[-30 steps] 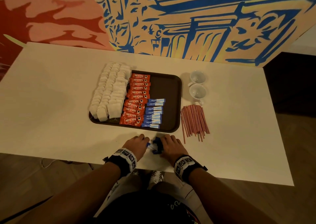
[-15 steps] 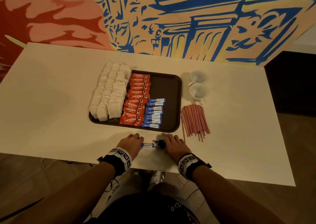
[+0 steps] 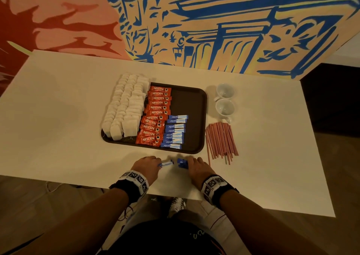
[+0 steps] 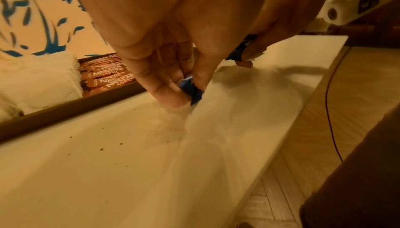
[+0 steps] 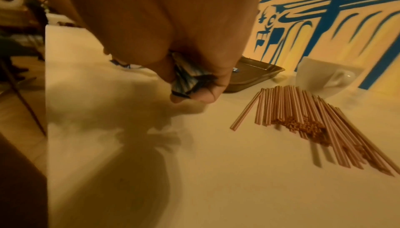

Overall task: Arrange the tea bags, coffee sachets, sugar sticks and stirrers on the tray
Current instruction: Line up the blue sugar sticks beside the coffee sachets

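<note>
- Left hand (image 3: 147, 167): fingers (image 4: 171, 94) pinch one blue-and-white sugar stick (image 3: 166, 164) just above the surface (image 3: 58, 118).
- Right hand (image 3: 196, 168): fingers (image 5: 207, 93) grip a bunch of blue sugar sticks (image 3: 182, 163).
- Tray (image 3: 196, 118): white tea bags (image 3: 126, 108) at left; red sachets (image 3: 155, 116) marked "NESCAFE CLASSIC"; blue sticks (image 3: 174, 131) marked "equal".
- Red stirrers (image 3: 221, 140) lie right of tray, near two white cups (image 3: 225, 100).

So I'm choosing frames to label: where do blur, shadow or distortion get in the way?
Head view: dim warm light, wide-angle bend, the sugar stick in the left hand slightly smeared. Left wrist view: motion blur across the table. Right wrist view: soft focus, a heavy shadow under the right hand, stirrers fairly legible.
</note>
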A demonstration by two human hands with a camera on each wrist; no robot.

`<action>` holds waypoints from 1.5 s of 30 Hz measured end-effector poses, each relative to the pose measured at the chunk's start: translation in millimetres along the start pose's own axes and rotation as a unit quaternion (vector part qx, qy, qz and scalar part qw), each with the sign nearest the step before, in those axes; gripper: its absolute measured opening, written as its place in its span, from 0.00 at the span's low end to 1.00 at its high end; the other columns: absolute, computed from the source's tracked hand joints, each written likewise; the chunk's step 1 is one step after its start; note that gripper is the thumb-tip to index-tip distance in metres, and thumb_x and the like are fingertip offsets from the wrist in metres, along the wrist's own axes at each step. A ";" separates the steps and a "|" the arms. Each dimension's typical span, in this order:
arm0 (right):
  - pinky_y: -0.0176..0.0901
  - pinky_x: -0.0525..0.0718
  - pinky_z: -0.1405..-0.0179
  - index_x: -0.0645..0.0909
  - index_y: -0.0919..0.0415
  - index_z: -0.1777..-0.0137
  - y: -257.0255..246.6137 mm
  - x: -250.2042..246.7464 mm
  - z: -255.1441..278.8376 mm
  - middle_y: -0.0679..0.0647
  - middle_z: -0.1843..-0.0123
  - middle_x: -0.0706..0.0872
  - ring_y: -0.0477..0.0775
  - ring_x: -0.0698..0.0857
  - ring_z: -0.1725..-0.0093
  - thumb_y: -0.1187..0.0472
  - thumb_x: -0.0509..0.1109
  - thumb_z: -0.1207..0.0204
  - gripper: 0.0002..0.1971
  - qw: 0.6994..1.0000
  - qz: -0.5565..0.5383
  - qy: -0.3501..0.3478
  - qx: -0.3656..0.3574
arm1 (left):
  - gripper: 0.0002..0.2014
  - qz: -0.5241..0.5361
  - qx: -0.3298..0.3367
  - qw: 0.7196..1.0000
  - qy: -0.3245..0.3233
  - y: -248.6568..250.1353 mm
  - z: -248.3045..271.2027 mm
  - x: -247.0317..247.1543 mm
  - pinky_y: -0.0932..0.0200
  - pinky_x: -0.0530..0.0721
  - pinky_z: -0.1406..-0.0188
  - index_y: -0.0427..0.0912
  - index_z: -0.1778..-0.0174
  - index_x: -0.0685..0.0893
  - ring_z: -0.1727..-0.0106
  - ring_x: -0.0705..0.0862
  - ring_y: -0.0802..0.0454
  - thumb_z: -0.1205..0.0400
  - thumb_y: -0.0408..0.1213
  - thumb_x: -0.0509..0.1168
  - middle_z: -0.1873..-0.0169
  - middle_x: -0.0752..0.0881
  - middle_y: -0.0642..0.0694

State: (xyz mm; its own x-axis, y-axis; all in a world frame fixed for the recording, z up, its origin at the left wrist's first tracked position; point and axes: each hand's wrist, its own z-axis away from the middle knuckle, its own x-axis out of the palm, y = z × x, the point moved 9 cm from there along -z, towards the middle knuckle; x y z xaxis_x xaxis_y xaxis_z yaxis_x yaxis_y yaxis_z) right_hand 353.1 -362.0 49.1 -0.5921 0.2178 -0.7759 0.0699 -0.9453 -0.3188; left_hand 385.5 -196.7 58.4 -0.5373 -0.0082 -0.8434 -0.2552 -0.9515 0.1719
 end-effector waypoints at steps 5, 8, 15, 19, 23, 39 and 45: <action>0.50 0.75 0.39 0.65 0.57 0.22 -4.1 -30.7 5.4 0.63 0.33 0.81 0.66 0.80 0.35 0.63 0.61 0.14 0.21 0.993 -0.119 -0.002 0.016 | 0.07 0.193 -0.019 0.981 0.008 -6.6 8.2 -14.6 0.54 0.83 0.55 0.51 0.52 0.84 0.57 0.85 0.50 0.15 0.49 0.65 0.60 0.87 0.53; 0.50 0.78 0.39 0.68 0.55 0.22 -6.8 -53.9 3.4 0.60 0.32 0.82 0.63 0.83 0.36 0.64 0.62 0.14 0.21 0.980 -0.195 0.038 0.005 | 0.05 0.391 -0.023 0.920 -0.009 -0.8 9.1 -30.1 0.52 0.88 0.56 0.49 0.57 0.87 0.58 0.90 0.50 0.16 0.42 0.69 0.61 0.91 0.50; 0.52 0.84 0.38 0.76 0.53 0.33 -12.1 -121.9 -0.4 0.49 0.39 0.87 0.52 0.87 0.43 0.58 0.61 0.13 0.11 0.912 -0.376 0.165 -0.003 | 0.08 0.630 -0.009 0.776 0.033 20.4 11.7 -96.0 0.55 0.89 0.59 0.29 0.48 0.87 0.65 0.88 0.51 0.15 0.32 0.68 0.61 0.91 0.41; 0.46 0.84 0.50 0.80 0.48 0.46 -17.0 -164.1 -0.5 0.44 0.54 0.88 0.42 0.87 0.55 0.56 0.62 0.13 0.05 0.863 -0.449 0.232 0.000 | 0.10 0.650 0.008 0.758 0.060 34.5 12.9 -134.1 0.59 0.88 0.64 0.28 0.47 0.86 0.66 0.88 0.52 0.15 0.34 0.69 0.62 0.90 0.39; 0.31 0.71 0.69 0.76 0.46 0.58 -37.6 -204.2 11.3 0.35 0.75 0.81 0.32 0.78 0.75 0.54 0.65 0.12 0.11 0.818 -0.514 0.256 -0.043 | 0.12 0.654 0.028 0.749 0.102 38.4 10.0 -170.1 0.57 0.88 0.65 0.24 0.48 0.84 0.68 0.87 0.50 0.16 0.32 0.69 0.63 0.87 0.36; 0.44 0.76 0.75 0.80 0.59 0.59 -39.6 -236.3 15.9 0.56 0.66 0.86 0.52 0.78 0.73 0.56 0.67 0.13 0.13 0.699 -0.647 0.305 0.008 | 0.05 0.642 0.065 0.752 0.132 11.3 16.3 -226.0 0.61 0.86 0.69 0.37 0.51 0.90 0.70 0.83 0.52 0.16 0.32 0.70 0.68 0.88 0.42; 0.48 0.85 0.69 0.81 0.60 0.50 -57.3 -229.6 16.2 0.56 0.66 0.83 0.53 0.84 0.68 0.60 0.66 0.12 0.06 0.675 -0.684 0.277 -0.008 | 0.05 0.631 0.067 0.755 0.163 -17.9 17.2 -242.3 0.57 0.85 0.69 0.37 0.51 0.88 0.71 0.84 0.50 0.20 0.34 0.74 0.70 0.89 0.43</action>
State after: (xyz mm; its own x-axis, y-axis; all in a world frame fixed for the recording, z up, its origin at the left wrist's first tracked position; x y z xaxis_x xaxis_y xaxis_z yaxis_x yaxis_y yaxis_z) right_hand 472.0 -361.8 254.3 0.2797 0.9455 0.1670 -0.2263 0.2340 -0.9455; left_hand 506.4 -172.5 268.4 -0.1990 -0.9791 -0.0413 0.2035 -0.0825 0.9756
